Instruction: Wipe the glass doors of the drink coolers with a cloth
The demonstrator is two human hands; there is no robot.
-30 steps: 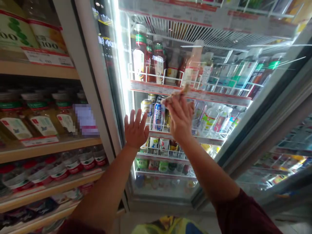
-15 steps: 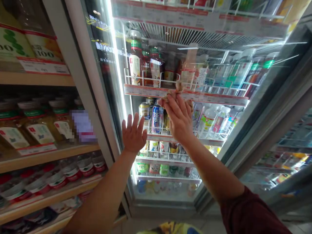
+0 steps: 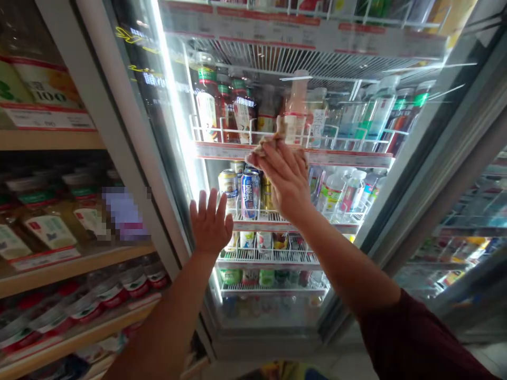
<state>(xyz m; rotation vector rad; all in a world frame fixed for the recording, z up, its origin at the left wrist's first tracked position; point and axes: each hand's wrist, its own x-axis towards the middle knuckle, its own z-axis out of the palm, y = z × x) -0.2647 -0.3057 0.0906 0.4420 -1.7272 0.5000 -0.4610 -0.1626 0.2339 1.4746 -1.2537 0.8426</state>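
Note:
My right hand point(image 3: 291, 182) presses a crumpled light-brown cloth point(image 3: 281, 128) against the glass door point(image 3: 227, 330) of a lit drinks cooler. Its fingers point up and to the left over the cloth, whose edges stick out around them. To the left, my left hand point(image 3: 211, 224) is raised with fingers apart and nothing in it. Its palm faces the door near the left frame; whether it touches the glass I cannot tell. Behind the glass, between the hands, stand a blue can point(image 3: 250, 195) and a pale can point(image 3: 228, 184).
Inside the cooler, bottles point(image 3: 206, 105) line a wire shelf with a price strip point(image 3: 348, 158). On the left are wooden shelves point(image 3: 79, 266) with juice bottles point(image 3: 51, 227). The cooler's metal door frame point(image 3: 431, 163) runs along the right, beside another glass-fronted section.
The view has swung slightly, so the cooler and shelves sit further left. My right hand and the cloth are a little higher against the price strip. My left hand remains raised and spread.

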